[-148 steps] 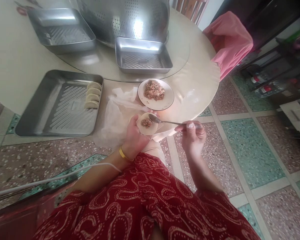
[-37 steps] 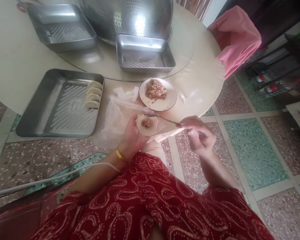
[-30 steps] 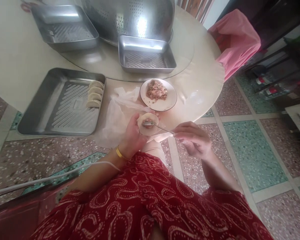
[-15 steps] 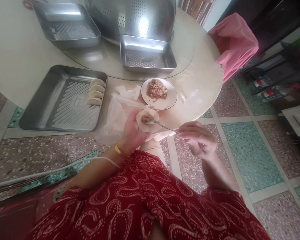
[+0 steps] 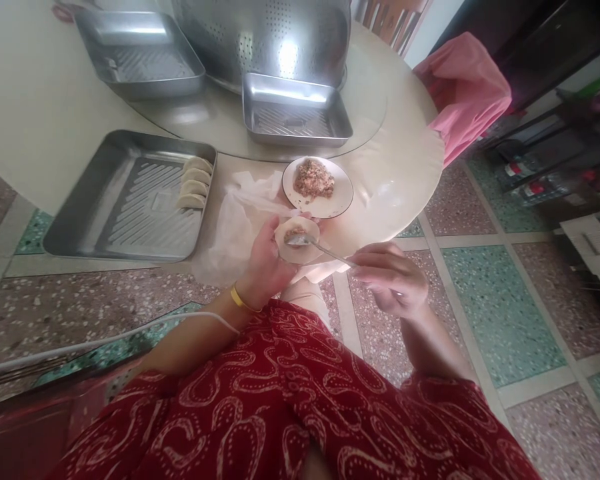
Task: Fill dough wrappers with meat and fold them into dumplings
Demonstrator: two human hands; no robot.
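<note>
While the left hand (image 5: 266,257) cups the wrapper (image 5: 297,239) | right hand (image 5: 390,280) pinches the spoon (image 5: 320,247), handle running right, bowl on the filling | plate (image 5: 340,200) just beyond.

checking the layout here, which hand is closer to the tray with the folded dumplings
Left. The left hand, cupping a dumpling wrapper, sits just right of the tray. The right hand, holding a spoon, is farther right, off the table edge.

Round cream table (image 5: 400,167), speckled terrazzo floor (image 5: 480,293) w/ green tiles.
</note>
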